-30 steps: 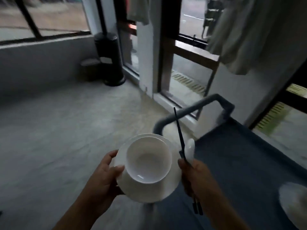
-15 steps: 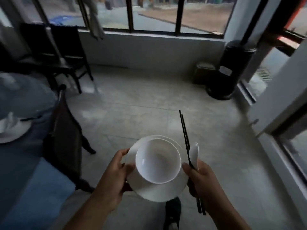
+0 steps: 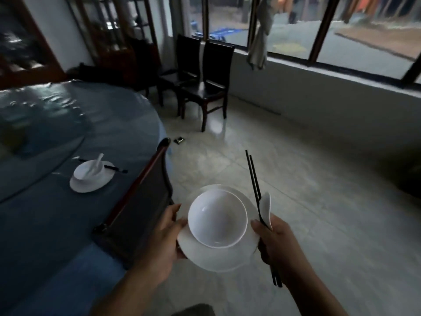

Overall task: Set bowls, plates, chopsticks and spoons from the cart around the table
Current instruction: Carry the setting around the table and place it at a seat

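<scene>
Dim dining room: pale tiled floor (image 3: 307, 179) runs to a low wall under wide windows (image 3: 296, 23) at far right. Round table (image 3: 57, 124) under a blue cloth fills the left half. Two dark chairs (image 3: 205, 71) stand far off by the glass. A third, the near chair (image 3: 141, 197), is pushed in at the table's right edge, with a reddish rail along the top of its back. Cart not in view.

One place is laid on the cloth: laid plate (image 3: 91, 189) carrying laid bowl (image 3: 87, 171) with laid spoon (image 3: 98, 159) in it. Laid chopsticks (image 3: 116, 169) lie left to right just beyond.

Second set is held up over the floor, right of the table. Left hand (image 3: 164, 238) grips the left rim of the held plate (image 3: 223, 261), thumb on top. Held bowl (image 3: 217, 221) sits upright on it, empty, toward the far left side. Right hand (image 3: 278, 242) is closed round black chopsticks (image 3: 254, 176) and a white spoon (image 3: 266, 208) together. Its thumb tip is close to the plate's right rim; contact uncertain.

Chopsticks run near to far, tips leaning slightly left, butts showing below the fist. Spoon head stands just right of them.

Judgement: the table lies left of both hands, and the left hand is nearer to it. The near chair's back stands between the held plate and the cloth, so the plate probably goes in over or beyond that rail. Chopsticks would need turning crosswise to match the laid pair.
</scene>
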Motion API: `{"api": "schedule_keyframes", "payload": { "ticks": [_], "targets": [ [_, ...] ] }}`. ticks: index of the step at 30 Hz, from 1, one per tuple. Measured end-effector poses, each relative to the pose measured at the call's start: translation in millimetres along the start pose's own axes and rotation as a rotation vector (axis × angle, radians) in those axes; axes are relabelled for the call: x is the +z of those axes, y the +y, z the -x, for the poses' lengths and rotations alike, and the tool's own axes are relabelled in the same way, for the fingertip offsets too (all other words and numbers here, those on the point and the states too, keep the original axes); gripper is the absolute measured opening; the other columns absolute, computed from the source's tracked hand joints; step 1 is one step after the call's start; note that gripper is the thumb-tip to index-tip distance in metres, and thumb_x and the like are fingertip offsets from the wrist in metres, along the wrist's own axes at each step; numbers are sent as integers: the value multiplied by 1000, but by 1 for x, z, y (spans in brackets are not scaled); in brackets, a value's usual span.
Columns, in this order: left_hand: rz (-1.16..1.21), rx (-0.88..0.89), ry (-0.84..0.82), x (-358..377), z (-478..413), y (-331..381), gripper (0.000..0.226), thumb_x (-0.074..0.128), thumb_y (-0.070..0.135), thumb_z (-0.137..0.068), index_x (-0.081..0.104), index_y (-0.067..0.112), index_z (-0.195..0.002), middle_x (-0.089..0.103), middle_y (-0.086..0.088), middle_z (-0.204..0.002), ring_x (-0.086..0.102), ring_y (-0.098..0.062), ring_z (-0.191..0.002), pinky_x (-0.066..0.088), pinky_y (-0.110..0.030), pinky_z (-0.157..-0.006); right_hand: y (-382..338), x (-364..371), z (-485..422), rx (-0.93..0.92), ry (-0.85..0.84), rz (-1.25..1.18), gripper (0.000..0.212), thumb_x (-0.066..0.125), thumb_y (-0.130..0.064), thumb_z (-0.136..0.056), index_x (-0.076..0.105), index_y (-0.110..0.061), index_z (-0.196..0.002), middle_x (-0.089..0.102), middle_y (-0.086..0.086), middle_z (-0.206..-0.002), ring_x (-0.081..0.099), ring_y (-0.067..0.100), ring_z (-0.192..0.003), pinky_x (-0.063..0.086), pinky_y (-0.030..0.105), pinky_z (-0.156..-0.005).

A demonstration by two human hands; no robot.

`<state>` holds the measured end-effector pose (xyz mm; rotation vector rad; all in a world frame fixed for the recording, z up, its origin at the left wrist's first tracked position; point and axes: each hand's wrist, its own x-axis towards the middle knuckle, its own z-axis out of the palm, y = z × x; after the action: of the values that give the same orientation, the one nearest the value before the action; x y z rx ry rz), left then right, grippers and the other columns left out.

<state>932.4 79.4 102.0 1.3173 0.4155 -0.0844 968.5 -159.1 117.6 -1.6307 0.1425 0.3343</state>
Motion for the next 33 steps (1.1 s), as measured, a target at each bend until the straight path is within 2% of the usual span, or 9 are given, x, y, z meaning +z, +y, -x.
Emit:
{"api": "schedule_keyframes", "payload": {
  "ticks": [3,8,11,13,16,19,25,29,33],
  "targets": [
    [22,45,98,9,-63,17,25,52,24,-98,64,40,-112,73,2,-108,71,-22,-94,56,-34,-56,-19,4,-86,7,-100,16,19,51,-8,-97,55,-5,-78,33,4,-53,26,13,-42,20,24,-42],
    [24,83,225,10,-197,48,19,52,39,-99,64,37,-114,71,-2,-113,69,-27,-101,57,-34,-60,-54,21,-241,-45,-193,94,20,53,-12,-97,50,3,-85,37,6,-55,28,14,-42,21,27,-41],
    [4,57,286,8,-278,80,38,64,55,-84,61,42,-120,70,-3,-116,67,-33,-105,58,-42,-65,-83,35,-328,-24,-218,89,19,53,-15,-97,52,-1,-83,38,7,-55,29,15,-44,23,28,-42],
    [3,27,304,6,-328,106,50,65,61,-73,59,45,-121,71,-7,-112,66,-43,-103,54,-46,-71,-106,45,-383,-28,-265,85,20,53,-16,-97,56,-9,-78,39,4,-53,31,15,-42,25,26,-41],
    [50,15,328,1,-401,138,41,69,56,-73,62,46,-112,75,-6,-105,72,-32,-91,56,-40,-64,-140,61,-461,-30,-314,75,24,53,-14,-97,61,-17,-75,38,6,-54,30,15,-43,23,27,-40],
    [78,2,379,3,-473,162,16,63,42,-90,64,47,-106,76,1,-98,72,-21,-83,54,-33,-53,-163,72,-540,10,-344,58,27,53,-14,-98,62,-19,-72,36,4,-52,28,14,-41,22,25,-40],
    [81,-21,507,9,-631,204,12,60,39,-93,64,46,-101,75,1,-95,68,-24,-85,53,-32,-50,-196,97,-720,16,-414,93,16,53,-14,-99,59,1,-95,36,10,-57,30,15,-41,21,26,-40],
    [95,-7,613,17,-738,248,14,58,36,-95,66,46,-90,75,3,-92,67,-22,-82,51,-28,-47,-239,117,-846,26,-499,135,17,52,-12,-98,54,4,-95,37,5,-54,29,13,-41,23,26,-39],
    [122,21,675,15,-830,298,9,59,40,-94,64,43,-101,72,-3,-108,68,-28,-95,53,-31,-51,-291,143,-957,-1,-591,196,15,52,-12,-98,55,2,-94,40,4,-54,32,13,-41,26,25,-40]
  ]
}}
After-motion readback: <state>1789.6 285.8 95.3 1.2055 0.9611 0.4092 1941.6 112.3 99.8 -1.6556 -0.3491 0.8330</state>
